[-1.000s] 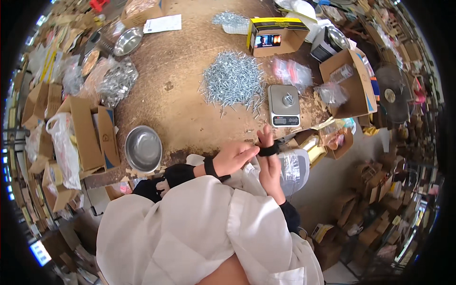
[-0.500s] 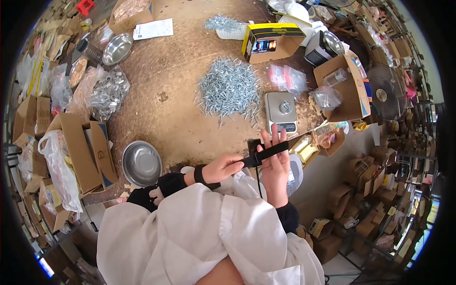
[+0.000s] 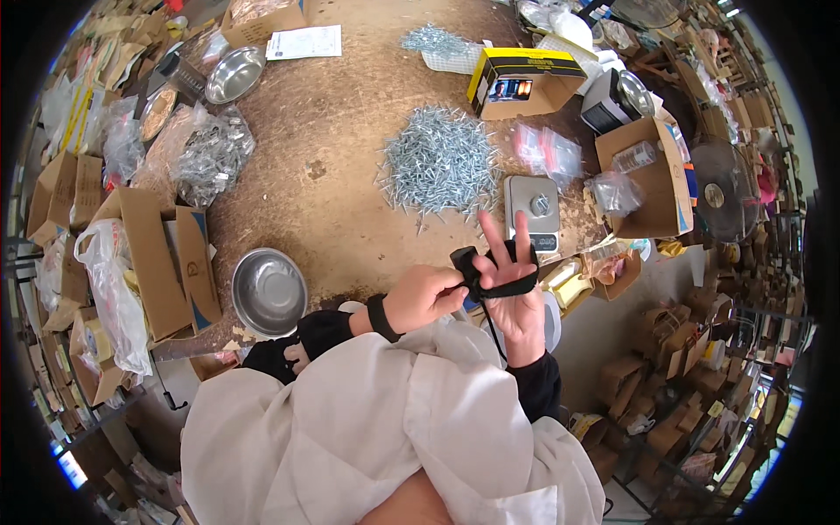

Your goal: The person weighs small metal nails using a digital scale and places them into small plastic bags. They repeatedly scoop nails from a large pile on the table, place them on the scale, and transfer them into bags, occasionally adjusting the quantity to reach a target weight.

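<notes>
My left hand [image 3: 423, 299] pinches a black strap [image 3: 514, 288] between thumb and fingers. The strap wraps round the fingers of my right hand [image 3: 518, 315], which is palm up. Two of its fingers stretch out apart, while the others bend at the strap. A small black block [image 3: 465, 260] with a thin black cord [image 3: 495, 332] hangs at the strap's left end, beside my left fingertips. Just beyond my right fingers stands a digital scale [image 3: 531, 206] with a few screws [image 3: 541, 206] on its plate. A large heap of silvery screws [image 3: 440, 162] lies to its left.
A steel bowl [image 3: 269, 292] sits at the table's near left edge, by an open carton [image 3: 157, 262]. Farther back are a yellow-black box [image 3: 525, 96] with a phone in it and plastic bags [image 3: 547, 150]. Another carton [image 3: 647, 188] stands at the right edge.
The strap has gone from lying straight across my right fingers to a loop round them. Some right fingers have bent. My left hand has moved slightly right, and the view has shifted.
</notes>
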The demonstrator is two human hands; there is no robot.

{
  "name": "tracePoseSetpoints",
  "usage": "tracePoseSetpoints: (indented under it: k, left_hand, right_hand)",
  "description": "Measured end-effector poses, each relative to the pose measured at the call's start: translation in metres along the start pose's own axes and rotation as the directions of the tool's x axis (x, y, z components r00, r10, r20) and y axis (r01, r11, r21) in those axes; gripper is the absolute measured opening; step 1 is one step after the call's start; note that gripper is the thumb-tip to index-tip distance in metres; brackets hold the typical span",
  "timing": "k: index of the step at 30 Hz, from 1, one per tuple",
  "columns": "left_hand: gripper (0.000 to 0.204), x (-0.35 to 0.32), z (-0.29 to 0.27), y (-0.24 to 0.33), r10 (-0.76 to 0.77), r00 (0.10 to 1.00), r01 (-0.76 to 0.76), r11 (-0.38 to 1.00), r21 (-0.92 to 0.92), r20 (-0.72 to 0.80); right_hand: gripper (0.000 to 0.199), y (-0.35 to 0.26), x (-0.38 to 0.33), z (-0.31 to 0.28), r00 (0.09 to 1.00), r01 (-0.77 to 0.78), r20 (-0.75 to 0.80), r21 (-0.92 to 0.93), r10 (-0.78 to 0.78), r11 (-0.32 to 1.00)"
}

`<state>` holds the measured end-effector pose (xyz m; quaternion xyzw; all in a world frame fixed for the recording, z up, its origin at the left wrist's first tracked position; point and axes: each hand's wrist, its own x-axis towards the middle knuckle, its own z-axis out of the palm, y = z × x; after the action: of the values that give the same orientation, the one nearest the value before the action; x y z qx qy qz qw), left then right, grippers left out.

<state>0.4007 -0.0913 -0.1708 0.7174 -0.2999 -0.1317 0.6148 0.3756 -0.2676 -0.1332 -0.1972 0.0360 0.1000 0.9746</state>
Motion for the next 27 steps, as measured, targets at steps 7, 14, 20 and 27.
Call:
tracePoseSetpoints:
  k: [7,14,20,27]
  left_hand:
    - [0.020,0.011,-0.001,0.000,-0.071,0.997,0.065,0.990,0.122,0.043]
    - [0.012,0.017,0.002,-0.017,-0.093,0.982,0.080,0.993,0.086,0.165]
    - [0.012,0.043,-0.006,-0.020,-0.114,0.990,0.108,0.992,0.070,0.087]
    - [0.015,0.077,0.025,-0.037,-0.195,0.980,0.198,0.974,-0.111,0.040]
  right_hand:
    - [0.089,-0.001,0.015,-0.017,0.994,0.015,0.106,-0.216,0.008,0.976]
    - [0.112,-0.006,0.058,-0.003,0.963,0.070,0.258,-0.533,0.083,0.843]
    - [0.130,0.002,0.116,-0.027,0.949,0.140,0.314,-0.524,0.037,0.840]
    - [0.074,-0.028,0.171,-0.009,0.949,-0.211,0.236,-0.015,0.209,0.977]
